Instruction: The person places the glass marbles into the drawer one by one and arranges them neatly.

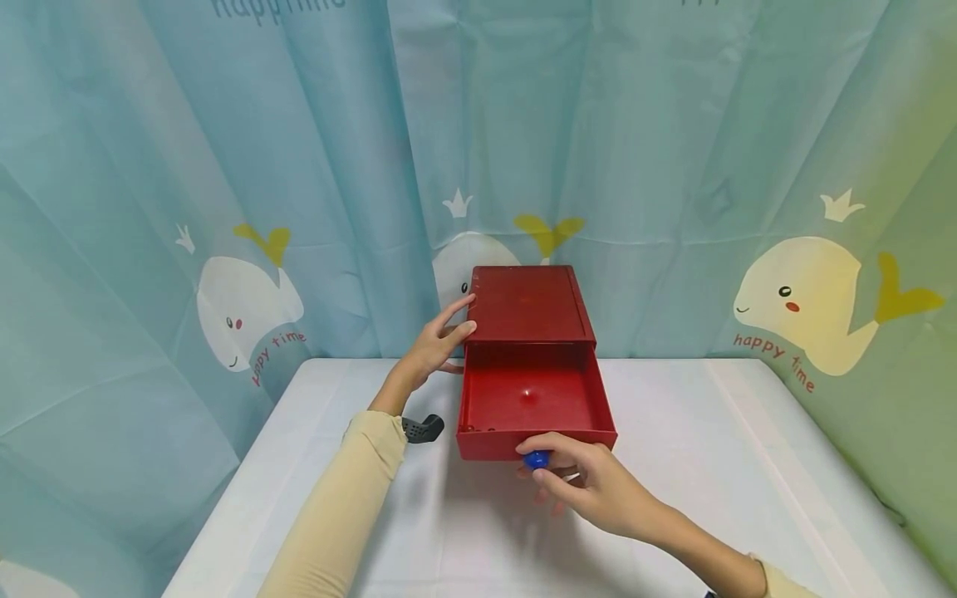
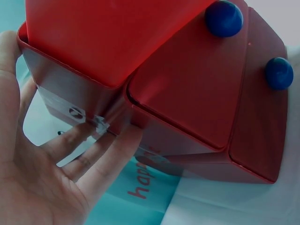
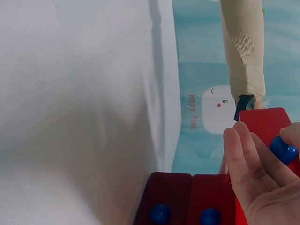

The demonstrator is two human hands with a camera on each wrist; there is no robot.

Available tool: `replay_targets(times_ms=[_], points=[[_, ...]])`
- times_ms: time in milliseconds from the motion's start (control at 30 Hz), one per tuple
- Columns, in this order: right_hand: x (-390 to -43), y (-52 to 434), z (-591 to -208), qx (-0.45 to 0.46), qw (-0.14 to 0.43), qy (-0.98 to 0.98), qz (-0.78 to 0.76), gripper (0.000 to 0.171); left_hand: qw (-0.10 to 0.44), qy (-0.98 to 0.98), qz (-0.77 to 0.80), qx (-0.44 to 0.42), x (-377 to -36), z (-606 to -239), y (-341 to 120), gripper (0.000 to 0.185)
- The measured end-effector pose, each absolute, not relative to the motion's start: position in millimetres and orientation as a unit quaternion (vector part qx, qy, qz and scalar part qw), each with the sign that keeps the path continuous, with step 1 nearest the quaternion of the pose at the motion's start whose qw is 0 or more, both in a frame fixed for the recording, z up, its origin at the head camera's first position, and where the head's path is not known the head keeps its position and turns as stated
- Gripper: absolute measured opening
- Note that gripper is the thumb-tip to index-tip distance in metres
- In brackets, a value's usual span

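Observation:
A red drawer cabinet [image 1: 523, 303] stands on the table with its top drawer [image 1: 531, 407] pulled far out. My right hand [image 1: 598, 486] pinches that drawer's blue knob [image 3: 282, 150] between thumb and index finger, while its other fingers extend below. Against the cabinet's left side rests my left hand [image 1: 434, 345], its fingers spread along the wall, as the left wrist view also shows. Two lower drawers, each with a blue knob, are pushed in: the middle drawer [image 2: 187, 79] and the bottom drawer [image 2: 260, 103]. Small reddish bits [image 1: 469, 428] lie in the open drawer's front left corner.
White cloth covers the table [image 1: 695, 465]. Behind and beside it hang blue-green curtains [image 1: 643, 166] printed with whales. A dark device [image 1: 423, 428] shows at the left wrist.

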State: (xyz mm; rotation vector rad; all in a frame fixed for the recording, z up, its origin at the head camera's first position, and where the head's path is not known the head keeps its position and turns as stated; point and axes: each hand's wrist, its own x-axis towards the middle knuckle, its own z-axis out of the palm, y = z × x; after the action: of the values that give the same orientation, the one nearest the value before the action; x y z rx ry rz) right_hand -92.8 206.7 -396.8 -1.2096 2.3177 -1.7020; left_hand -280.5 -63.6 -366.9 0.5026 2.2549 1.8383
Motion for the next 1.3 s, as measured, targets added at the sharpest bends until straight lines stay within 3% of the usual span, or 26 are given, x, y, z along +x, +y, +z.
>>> replay_targets(times_ms=[1300], points=[[-126.3, 202.4, -390.5, -0.351, 0.011, 0.757, -0.551, 0.034, 0.1, 0.755, 0.625, 0.17, -280.8, -367.9, -64.8, 0.063]])
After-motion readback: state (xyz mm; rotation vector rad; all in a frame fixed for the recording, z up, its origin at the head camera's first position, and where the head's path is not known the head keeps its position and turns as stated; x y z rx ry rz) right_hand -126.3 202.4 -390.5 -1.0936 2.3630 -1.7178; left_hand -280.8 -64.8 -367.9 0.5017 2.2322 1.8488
